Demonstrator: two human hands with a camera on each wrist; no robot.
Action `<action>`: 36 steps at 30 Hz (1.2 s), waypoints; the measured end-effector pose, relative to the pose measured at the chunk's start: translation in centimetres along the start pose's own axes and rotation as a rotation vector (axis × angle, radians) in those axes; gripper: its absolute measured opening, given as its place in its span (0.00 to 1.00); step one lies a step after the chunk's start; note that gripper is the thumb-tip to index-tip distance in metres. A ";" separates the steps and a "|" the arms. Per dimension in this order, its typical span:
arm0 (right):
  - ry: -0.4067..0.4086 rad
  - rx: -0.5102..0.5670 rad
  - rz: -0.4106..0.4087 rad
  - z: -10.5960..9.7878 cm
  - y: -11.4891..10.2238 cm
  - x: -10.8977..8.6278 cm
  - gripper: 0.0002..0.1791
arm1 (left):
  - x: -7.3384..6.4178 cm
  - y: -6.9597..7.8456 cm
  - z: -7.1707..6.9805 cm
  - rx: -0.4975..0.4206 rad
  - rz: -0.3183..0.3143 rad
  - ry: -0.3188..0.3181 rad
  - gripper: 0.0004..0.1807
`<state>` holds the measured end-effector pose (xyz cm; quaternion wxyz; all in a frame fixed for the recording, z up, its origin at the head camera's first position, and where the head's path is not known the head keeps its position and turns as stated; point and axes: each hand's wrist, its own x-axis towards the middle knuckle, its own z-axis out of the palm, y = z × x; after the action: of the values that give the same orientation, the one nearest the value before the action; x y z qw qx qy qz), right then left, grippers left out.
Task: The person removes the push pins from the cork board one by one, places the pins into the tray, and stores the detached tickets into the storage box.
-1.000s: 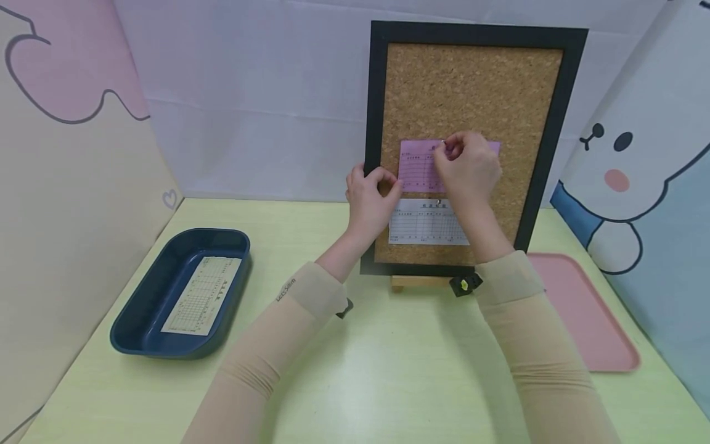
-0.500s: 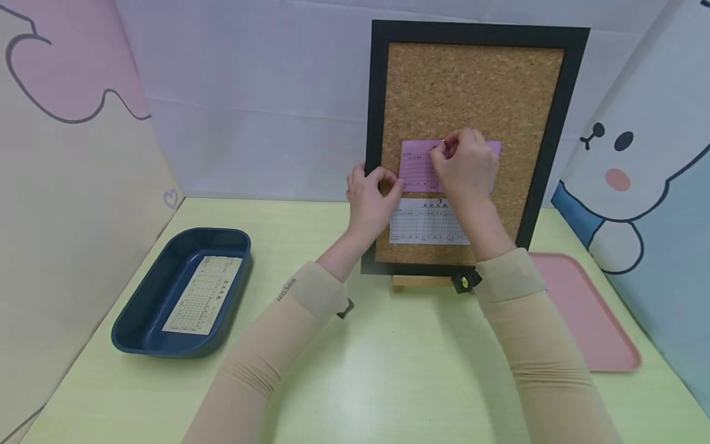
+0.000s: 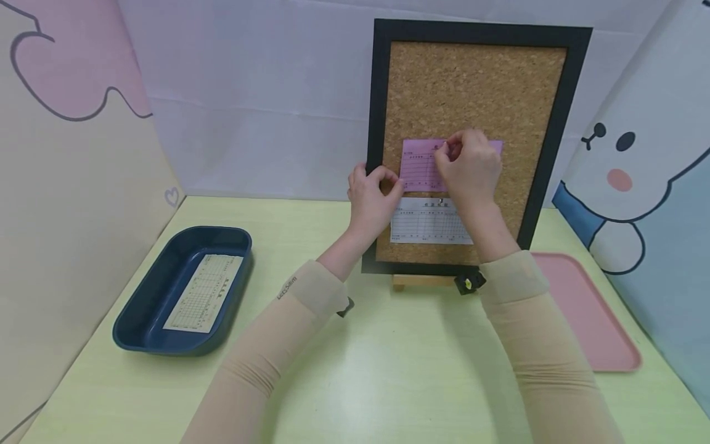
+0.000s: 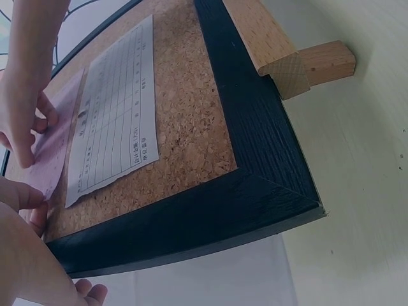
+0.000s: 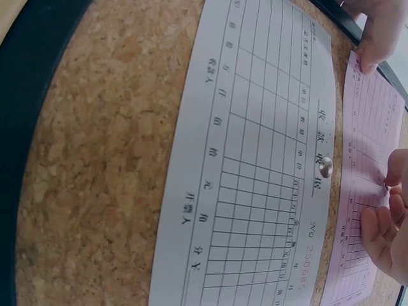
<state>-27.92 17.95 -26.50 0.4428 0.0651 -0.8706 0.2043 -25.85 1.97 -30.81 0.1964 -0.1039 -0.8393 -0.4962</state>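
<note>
A black-framed corkboard (image 3: pixel 477 92) stands upright on a wooden stand. On its lower part are a pink receipt slip (image 3: pixel 417 172) and, just below, a white receipt slip (image 3: pixel 427 225) held by a silver thumbtack (image 5: pixel 325 167). My left hand (image 3: pixel 373 196) is at the board's left edge, thumb and forefinger pinching the pink slip's lower left corner; other fingers reach behind the frame. At the pink slip's top middle, my right hand (image 3: pixel 471 168) pinches a small thumbtack (image 5: pixel 386 186), mostly hidden by the fingertips.
To the left on the table (image 3: pixel 355 382) sits a dark blue tray (image 3: pixel 133 342) with a cream receipt slip (image 3: pixel 204 293) inside. A pink tray (image 3: pixel 590 320) lies at the right, partly behind the right forearm. The board's wooden stand (image 3: pixel 421 281) shows beneath the frame.
Both hands keep nearly the same places at the pink slip; the right fingertips shift only slightly. The whole head view drifts a little.
</note>
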 end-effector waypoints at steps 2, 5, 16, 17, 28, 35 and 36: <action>-0.008 -0.010 0.003 0.0 0.0 0.0 0.13 | 0.0 0.1 0.0 0.000 -0.001 0.000 0.08; -0.024 -0.031 0.003 -0.1 -0.1 0.1 0.13 | 0.0 0.1 0.0 -0.001 -0.005 0.002 0.08; -0.050 -0.059 -0.037 -0.2 -0.3 0.3 0.14 | 0.0 0.1 0.0 0.000 -0.016 0.006 0.08; -0.048 -0.055 -0.040 -0.1 -0.3 0.3 0.13 | 0.0 0.1 0.0 0.001 -0.015 0.005 0.08; -0.032 0.006 -0.074 -0.2 0.1 0.1 0.11 | -0.1 0.2 0.0 0.009 -0.016 0.003 0.09; -0.008 0.050 -0.099 -0.2 0.3 0.0 0.11 | 0.0 -0.1 0.1 0.009 -0.010 0.008 0.08; -0.006 0.059 -0.101 -0.2 0.3 0.0 0.11 | 0.0 -0.1 0.1 0.010 -0.008 0.008 0.08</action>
<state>-27.84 18.33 -26.52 0.4480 0.1225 -0.8611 0.2071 -25.88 2.02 -30.93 0.1982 -0.0977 -0.8414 -0.4931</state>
